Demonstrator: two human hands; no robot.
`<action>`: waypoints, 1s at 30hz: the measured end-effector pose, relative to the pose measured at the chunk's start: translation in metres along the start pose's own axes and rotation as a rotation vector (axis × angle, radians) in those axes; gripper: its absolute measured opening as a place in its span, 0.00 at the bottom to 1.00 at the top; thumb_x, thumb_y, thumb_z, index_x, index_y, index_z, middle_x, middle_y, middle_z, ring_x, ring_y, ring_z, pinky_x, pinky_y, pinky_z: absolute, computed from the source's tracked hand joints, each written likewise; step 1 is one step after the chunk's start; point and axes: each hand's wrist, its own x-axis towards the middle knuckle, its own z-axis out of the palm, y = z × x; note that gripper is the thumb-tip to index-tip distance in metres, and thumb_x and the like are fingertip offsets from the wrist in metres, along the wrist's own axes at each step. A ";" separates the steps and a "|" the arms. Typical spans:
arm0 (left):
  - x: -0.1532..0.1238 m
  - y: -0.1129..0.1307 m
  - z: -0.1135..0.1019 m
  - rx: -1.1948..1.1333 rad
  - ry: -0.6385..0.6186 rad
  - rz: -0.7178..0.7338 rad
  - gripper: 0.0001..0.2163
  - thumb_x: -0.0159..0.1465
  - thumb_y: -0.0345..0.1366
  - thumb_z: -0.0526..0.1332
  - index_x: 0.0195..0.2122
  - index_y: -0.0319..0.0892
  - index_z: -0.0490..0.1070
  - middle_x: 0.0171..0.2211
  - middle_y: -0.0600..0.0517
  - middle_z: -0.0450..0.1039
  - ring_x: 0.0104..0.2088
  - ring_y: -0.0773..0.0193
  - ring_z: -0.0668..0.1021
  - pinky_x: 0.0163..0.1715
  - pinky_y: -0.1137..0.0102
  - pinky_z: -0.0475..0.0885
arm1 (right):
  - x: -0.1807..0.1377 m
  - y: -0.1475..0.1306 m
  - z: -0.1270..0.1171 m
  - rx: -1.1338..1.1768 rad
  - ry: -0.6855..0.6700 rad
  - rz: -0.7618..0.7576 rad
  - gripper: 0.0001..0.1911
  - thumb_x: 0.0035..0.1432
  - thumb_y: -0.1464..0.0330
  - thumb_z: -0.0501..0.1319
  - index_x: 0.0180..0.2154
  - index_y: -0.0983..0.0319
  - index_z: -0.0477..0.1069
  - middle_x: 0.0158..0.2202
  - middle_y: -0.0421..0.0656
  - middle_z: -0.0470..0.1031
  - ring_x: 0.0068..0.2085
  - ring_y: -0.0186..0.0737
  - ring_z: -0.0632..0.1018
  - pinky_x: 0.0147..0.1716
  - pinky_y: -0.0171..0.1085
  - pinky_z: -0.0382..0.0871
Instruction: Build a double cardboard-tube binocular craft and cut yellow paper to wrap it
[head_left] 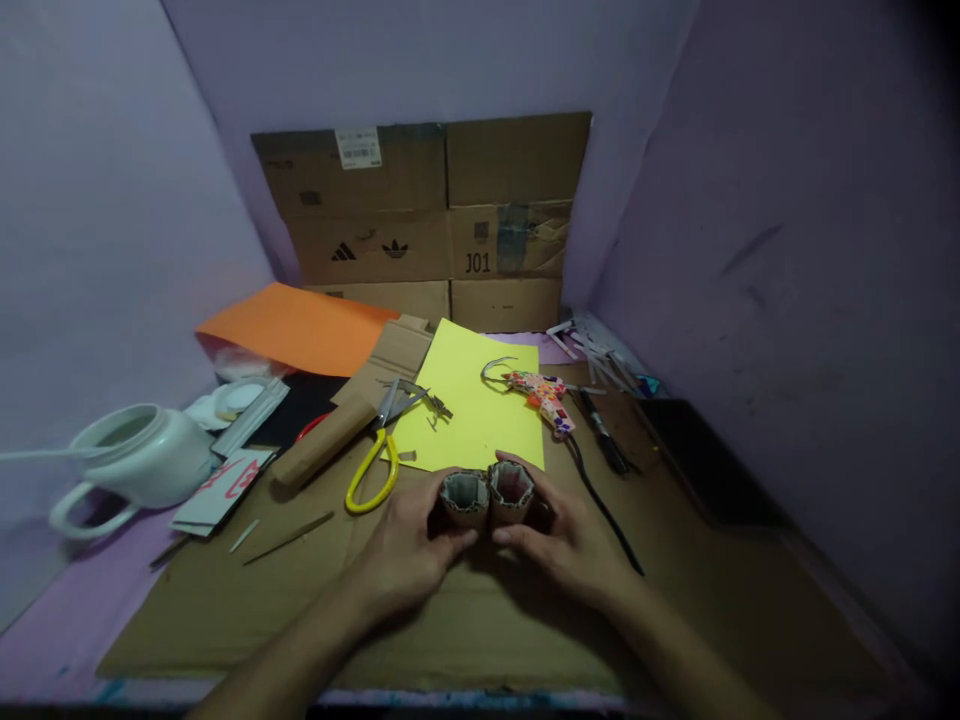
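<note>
Two cardboard tubes [487, 497], short, grey-brown, open ends up, pressed side by side on cardboard sheet [480, 620], left hand [409, 550] pinching one, right hand [559, 540] pinching other, one yellow scissors [373, 465], one glue gun [544, 395], one white teapot [139, 460].

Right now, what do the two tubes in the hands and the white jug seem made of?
The left tube and right tube, held side by side by the left hand and right hand, look like rolled cardboard: matte brown, layered grey edges at the open ends. The white jug looks like glazed ceramic by its smooth sheen, though plastic is possible.
</note>
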 end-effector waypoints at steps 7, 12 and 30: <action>0.001 -0.008 -0.001 0.002 0.008 0.127 0.19 0.56 0.28 0.61 0.49 0.43 0.66 0.45 0.51 0.74 0.46 0.59 0.74 0.48 0.65 0.68 | 0.001 0.001 0.002 -0.021 0.003 0.013 0.32 0.48 0.66 0.67 0.55 0.61 0.65 0.50 0.48 0.74 0.51 0.51 0.74 0.54 0.49 0.64; 0.003 -0.011 0.001 0.024 0.004 0.135 0.16 0.57 0.28 0.61 0.47 0.42 0.67 0.44 0.50 0.74 0.45 0.59 0.74 0.48 0.65 0.67 | 0.002 0.003 0.003 -0.011 0.018 0.019 0.31 0.48 0.65 0.68 0.54 0.62 0.65 0.49 0.48 0.75 0.50 0.50 0.75 0.53 0.48 0.66; 0.002 -0.016 0.002 0.079 -0.007 0.154 0.16 0.57 0.29 0.60 0.47 0.43 0.66 0.43 0.50 0.75 0.43 0.58 0.75 0.45 0.64 0.69 | -0.002 -0.006 0.004 -0.049 0.039 -0.023 0.23 0.47 0.70 0.67 0.46 0.60 0.67 0.42 0.43 0.76 0.45 0.46 0.75 0.46 0.41 0.68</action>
